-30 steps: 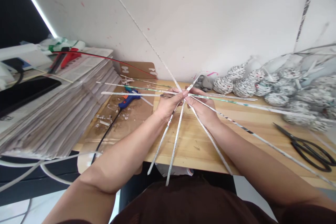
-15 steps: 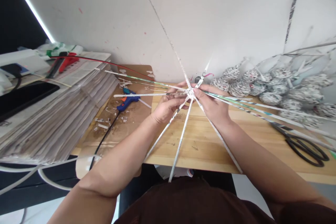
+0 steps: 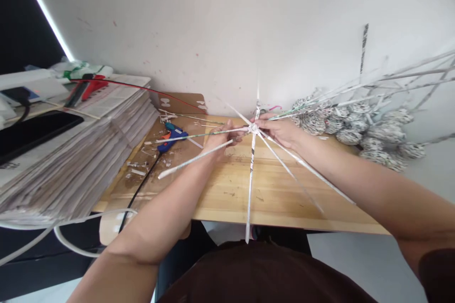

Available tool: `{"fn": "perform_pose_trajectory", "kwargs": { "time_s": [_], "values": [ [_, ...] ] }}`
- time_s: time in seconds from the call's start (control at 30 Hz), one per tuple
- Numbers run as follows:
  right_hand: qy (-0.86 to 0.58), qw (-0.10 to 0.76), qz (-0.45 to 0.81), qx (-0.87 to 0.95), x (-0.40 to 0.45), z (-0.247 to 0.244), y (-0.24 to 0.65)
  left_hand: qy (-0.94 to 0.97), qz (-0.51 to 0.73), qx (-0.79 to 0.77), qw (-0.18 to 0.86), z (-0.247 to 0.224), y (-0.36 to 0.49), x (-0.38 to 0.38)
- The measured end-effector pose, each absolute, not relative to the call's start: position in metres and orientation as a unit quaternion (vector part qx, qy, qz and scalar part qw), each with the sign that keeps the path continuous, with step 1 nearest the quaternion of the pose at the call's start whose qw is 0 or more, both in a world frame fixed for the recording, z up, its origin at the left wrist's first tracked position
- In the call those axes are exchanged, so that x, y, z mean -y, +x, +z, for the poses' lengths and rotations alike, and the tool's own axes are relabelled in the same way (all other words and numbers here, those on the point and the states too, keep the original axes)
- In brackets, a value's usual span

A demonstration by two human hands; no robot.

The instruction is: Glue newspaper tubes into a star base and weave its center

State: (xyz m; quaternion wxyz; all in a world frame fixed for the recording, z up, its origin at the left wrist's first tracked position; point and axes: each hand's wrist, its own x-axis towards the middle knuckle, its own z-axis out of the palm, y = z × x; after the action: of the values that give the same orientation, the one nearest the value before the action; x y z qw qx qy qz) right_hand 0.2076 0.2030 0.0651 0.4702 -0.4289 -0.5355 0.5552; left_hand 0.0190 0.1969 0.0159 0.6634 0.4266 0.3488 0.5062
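Observation:
Between my hands, above the wooden table, is a star of rolled newspaper tubes (image 3: 253,128) radiating from a small woven hub. My left hand (image 3: 225,136) is at the hub's left side, its fingers curled round the tubes there. From the right, my right hand (image 3: 280,131) pinches the hub's edge and the bases of several long tubes. Those long tubes run off to the upper right, past my right hand. One spoke (image 3: 250,189) points down toward my body. Others fan out to the lower left and lower right, and the upper ones are blurred.
A blue glue gun (image 3: 172,137) lies on brown cardboard (image 3: 142,184) among paper scraps. Stacked newspapers (image 3: 78,161), a phone (image 3: 39,135) and red-handled pliers (image 3: 93,87) are at left. Several woven paper balls (image 3: 350,135) lie against the wall at right.
The star has turned in my hands, and its spokes point in different directions. The long tubes at right have swung upward. My right forearm has risen, and the black scissors are out of sight.

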Motion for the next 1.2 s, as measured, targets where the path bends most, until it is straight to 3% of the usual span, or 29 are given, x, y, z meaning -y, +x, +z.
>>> {"fn": "perform_pose_trajectory", "kwargs": {
  "time_s": [0.13,0.47,0.8,0.93,1.2],
  "values": [
    [-0.445,0.450,0.592,0.499,-0.197,0.031,0.204,0.492,0.385,-0.309,0.717,0.014,0.016,-0.195],
    [-0.422,0.441,0.647,0.457,-0.187,0.005,0.197,0.553,0.268,-0.356,0.704,0.011,0.009,-0.200],
    [-0.418,0.492,0.643,0.412,-0.180,-0.006,0.195,0.551,0.298,-0.399,0.669,0.006,0.008,-0.204],
    [-0.415,0.482,0.638,0.434,-0.177,-0.010,0.198,0.558,0.274,-0.345,0.703,0.005,0.004,-0.205],
    [-0.424,0.449,0.593,0.516,-0.175,-0.009,0.202,0.477,0.288,-0.386,0.735,0.013,0.003,-0.202]
  ]
}}
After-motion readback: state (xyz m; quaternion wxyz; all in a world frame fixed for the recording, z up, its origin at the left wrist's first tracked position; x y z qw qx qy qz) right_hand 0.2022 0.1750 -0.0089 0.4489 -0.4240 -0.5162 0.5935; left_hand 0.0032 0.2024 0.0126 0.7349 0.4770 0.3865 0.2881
